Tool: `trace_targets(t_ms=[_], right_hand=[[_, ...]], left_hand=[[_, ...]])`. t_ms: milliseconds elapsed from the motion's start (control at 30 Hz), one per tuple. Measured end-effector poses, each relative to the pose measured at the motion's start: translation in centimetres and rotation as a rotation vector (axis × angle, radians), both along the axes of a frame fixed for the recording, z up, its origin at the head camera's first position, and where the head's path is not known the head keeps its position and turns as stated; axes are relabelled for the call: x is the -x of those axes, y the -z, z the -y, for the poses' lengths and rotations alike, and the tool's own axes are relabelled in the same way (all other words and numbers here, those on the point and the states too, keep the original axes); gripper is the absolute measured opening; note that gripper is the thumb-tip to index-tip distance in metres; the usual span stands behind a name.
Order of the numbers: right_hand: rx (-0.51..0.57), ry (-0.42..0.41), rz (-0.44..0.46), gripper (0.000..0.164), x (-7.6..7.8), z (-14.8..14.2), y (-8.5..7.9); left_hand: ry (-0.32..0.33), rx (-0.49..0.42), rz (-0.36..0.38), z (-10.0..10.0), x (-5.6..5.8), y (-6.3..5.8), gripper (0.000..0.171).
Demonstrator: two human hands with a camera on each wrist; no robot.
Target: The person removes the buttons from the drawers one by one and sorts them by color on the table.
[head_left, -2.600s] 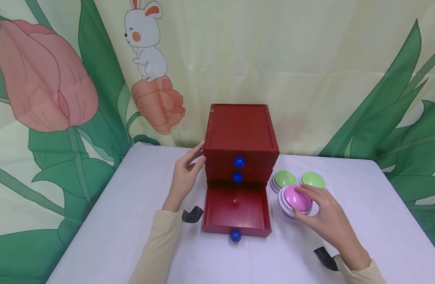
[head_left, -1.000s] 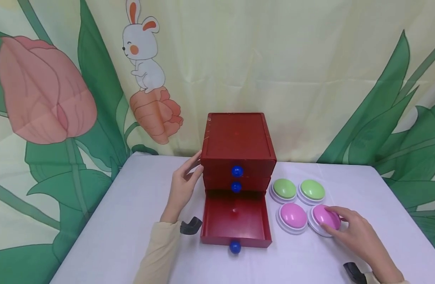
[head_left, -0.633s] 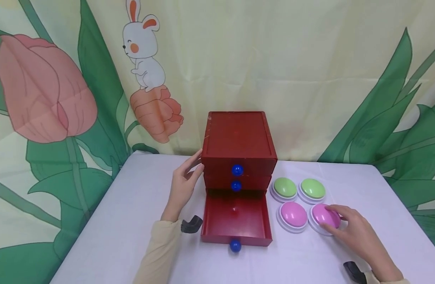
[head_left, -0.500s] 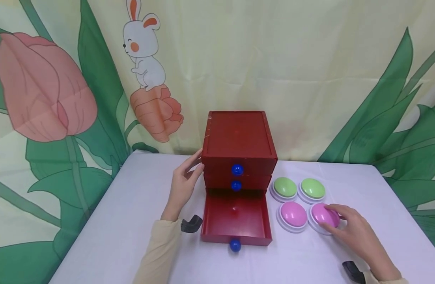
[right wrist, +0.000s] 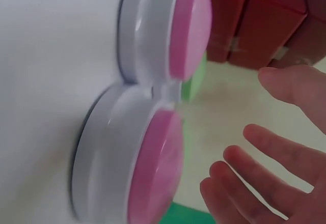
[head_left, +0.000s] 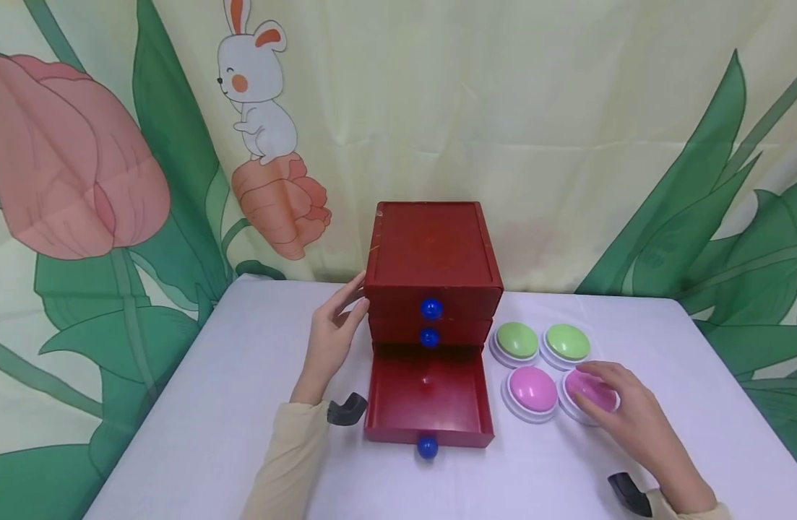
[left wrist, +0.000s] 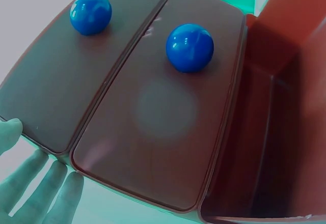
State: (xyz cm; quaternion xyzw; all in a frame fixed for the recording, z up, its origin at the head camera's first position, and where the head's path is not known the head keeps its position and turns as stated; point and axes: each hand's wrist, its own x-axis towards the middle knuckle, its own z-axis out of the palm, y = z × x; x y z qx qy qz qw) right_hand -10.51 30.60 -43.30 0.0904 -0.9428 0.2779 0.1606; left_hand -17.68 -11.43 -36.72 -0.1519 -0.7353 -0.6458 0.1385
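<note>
My left hand (head_left: 329,339) touches the left side of a small dark red drawer cabinet (head_left: 433,245), its fingers fairly straight. In the left wrist view its fingertips (left wrist: 71,193) lie along the edge beside two closed drawer fronts with blue knobs. The bottom drawer (head_left: 431,397) is pulled out. My right hand (head_left: 639,415) hovers over the right-hand pink push button (head_left: 595,388), which has a white base. Seen from the right wrist, the spread fingers stand apart from the pink domes and hold nothing. Another pink button (head_left: 533,388) sits just left of it.
Two green push buttons (head_left: 517,339) stand behind the pink ones, right of the cabinet. A white cloth covers the table (head_left: 242,404). Behind it hangs a printed curtain (head_left: 567,144) with a rabbit and plants.
The right hand placed a pink button at the front right, rested on it, and has now let go and lifted slightly leftward. The left hand stays at the cabinet.
</note>
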Motion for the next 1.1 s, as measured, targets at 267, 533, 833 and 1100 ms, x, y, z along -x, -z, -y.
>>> trace_targets(t_ms=[267,533,833,1100], right_hand=[[0.063,-0.054,0.040,0.039,-0.6,2.8,-1.0],[0.086,-0.094,0.150,0.038,-1.1,4.9,-2.4],[0.189,-0.192,0.211,0.034,-1.9,6.7,-3.3],[0.251,-0.206,0.368,0.035,-2.8,8.5,-3.6]], left_hand=[[-0.005,0.005,-0.034,0.6,1.8,2.9,0.047],[-0.008,0.015,-0.039,0.5,1.7,2.7,0.047],[-0.012,0.017,-0.036,0.9,1.9,2.4,0.047],[0.005,0.006,-0.012,0.6,1.6,1.6,0.049]])
